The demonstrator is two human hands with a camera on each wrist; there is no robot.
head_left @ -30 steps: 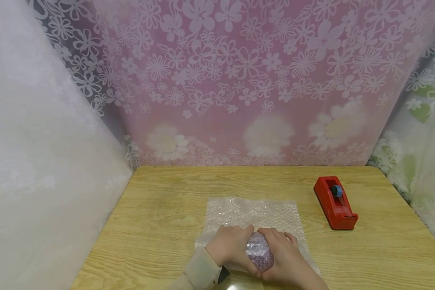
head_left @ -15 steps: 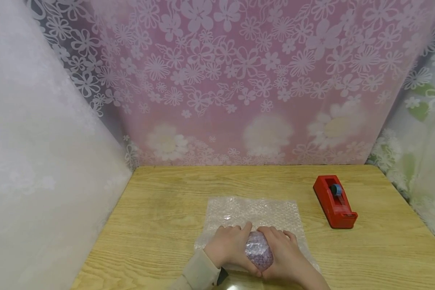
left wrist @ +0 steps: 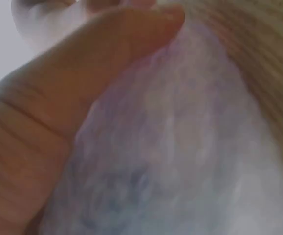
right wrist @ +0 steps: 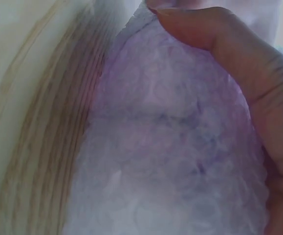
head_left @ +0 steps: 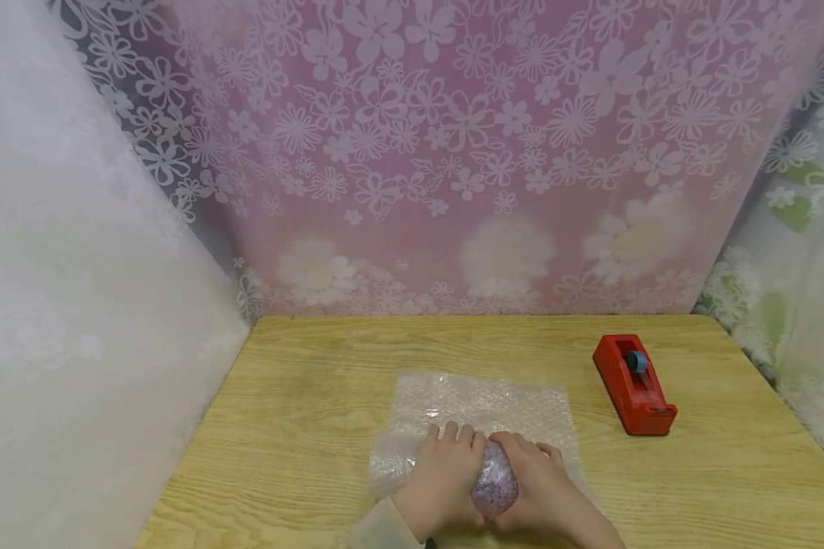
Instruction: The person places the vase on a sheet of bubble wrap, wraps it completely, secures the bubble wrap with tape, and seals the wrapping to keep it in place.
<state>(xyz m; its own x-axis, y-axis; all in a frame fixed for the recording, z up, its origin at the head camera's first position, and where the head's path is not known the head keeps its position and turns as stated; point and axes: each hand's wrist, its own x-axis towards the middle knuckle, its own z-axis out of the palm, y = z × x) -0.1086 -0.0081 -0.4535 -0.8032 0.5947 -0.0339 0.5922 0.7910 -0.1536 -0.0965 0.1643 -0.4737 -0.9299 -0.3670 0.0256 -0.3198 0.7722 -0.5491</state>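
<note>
A rounded purple object wrapped in bubble wrap (head_left: pixel 496 482) is between the two hands at the table's near side in the head view. The left hand (head_left: pixel 446 473) grips it from the left, and the right hand (head_left: pixel 539 484) holds its right side with curled fingers. Beneath and beyond them, the flat part of the bubble wrap sheet (head_left: pixel 484 398) spreads over the table. In the left wrist view the thumb (left wrist: pixel 117 44) lies along the blurred wrapped bundle (left wrist: pixel 165 147). Bubbles show over the purple bundle (right wrist: pixel 156 98) in the right wrist view, with the thumb at its upper end. What the wrap covers is hidden.
A red tape dispenser (head_left: pixel 635 385) with a blue-cored roll of tape stands at the right of the wooden table (head_left: pixel 302 412). A pink flowered curtain (head_left: pixel 453 152) hangs behind the table, and pale cloths border it left and right.
The left hand has turned and shifted right, its fingers now reaching forward over the bundle. The bubble wrap's left part has shifted slightly. The right hand has hardly moved.
</note>
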